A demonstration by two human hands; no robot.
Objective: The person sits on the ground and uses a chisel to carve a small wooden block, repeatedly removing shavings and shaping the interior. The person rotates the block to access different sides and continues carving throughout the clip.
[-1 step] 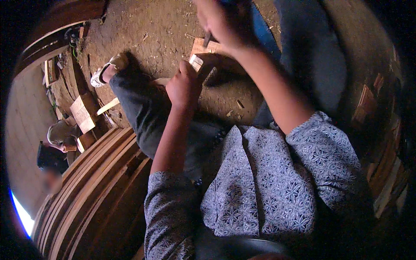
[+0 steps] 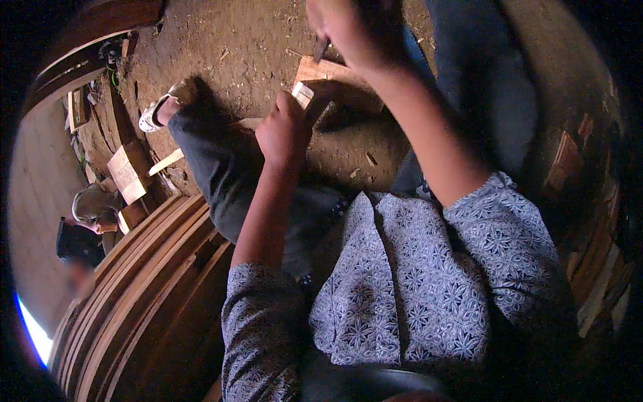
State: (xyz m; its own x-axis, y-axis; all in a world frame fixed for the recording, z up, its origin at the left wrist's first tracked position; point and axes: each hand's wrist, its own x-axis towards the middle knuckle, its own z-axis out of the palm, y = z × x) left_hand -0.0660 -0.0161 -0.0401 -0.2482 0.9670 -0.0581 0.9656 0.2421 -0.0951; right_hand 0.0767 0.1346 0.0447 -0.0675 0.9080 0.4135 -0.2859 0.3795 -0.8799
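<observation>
My left hand (image 2: 284,130) is closed around a short squared piece of wood (image 2: 303,94), whose pale end sticks out past the thumb. Beyond it lies a larger wooden block (image 2: 335,72) on the ground, close to the held piece. Above the block, my right hand (image 2: 355,37) is closed on a tool with a dark, narrow metal end (image 2: 321,49). Motion blurs this hand, and most of the tool is hidden behind it, so its exact kind does not show.
A stack of long curved-looking boards (image 2: 144,288) stands at the lower left. Farther left another person (image 2: 84,234) is near a wooden block (image 2: 126,174). Wood scraps (image 2: 562,161) lie at the right. Chips are scattered over the dirt floor (image 2: 234,53).
My right hand has risen slightly, and the tool's dark end is now higher above the large block. My left hand and the piece of wood have stayed nearly still.
</observation>
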